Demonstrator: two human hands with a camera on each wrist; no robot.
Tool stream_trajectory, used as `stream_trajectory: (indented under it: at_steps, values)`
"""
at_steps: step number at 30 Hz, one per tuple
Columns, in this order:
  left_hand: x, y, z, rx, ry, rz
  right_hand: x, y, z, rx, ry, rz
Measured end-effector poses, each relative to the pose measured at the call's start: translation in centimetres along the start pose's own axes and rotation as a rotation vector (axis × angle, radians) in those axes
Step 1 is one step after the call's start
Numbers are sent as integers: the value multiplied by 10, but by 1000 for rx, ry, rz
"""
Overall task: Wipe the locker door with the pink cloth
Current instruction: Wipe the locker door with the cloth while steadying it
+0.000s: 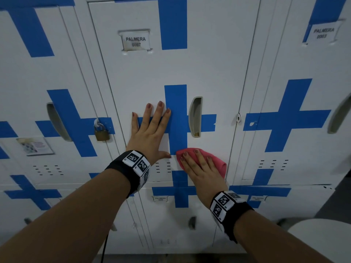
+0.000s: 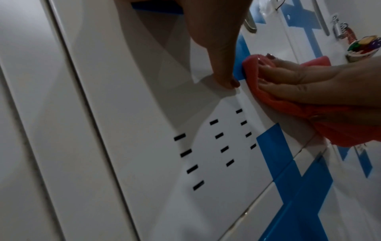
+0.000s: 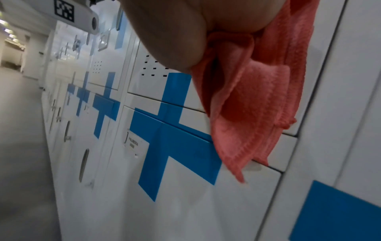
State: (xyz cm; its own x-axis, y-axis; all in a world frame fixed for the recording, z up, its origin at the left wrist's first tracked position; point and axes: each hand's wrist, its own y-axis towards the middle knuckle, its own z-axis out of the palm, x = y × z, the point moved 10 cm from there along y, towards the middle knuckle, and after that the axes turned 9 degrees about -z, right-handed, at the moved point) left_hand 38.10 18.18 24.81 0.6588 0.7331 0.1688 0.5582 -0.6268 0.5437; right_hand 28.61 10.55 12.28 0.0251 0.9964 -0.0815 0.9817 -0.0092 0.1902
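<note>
The white locker door with a blue cross and a "PALMERA" label fills the middle of the head view. My left hand lies flat on it, fingers spread, left of the recessed handle. My right hand presses the pink cloth against the door's lower part, just below the cross. Its fingers lie over the cloth and its thumb is tucked into the folds. In the right wrist view the cloth hangs bunched from under the palm.
Vent slots sit just left of the cloth. A brass padlock hangs on the locker to the left. More lockers stand on both sides and below. A white rounded object is at the lower right.
</note>
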Motion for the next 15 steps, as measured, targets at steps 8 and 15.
stream_trajectory:
  at_steps: [8, 15]
  values:
    - [0, 0, 0, 13, 4, -2, -9, -14, 13, 246, -249, -169]
    - [0, -1, -1, 36, 10, -10, -21, -26, 17, 215, -223, -170]
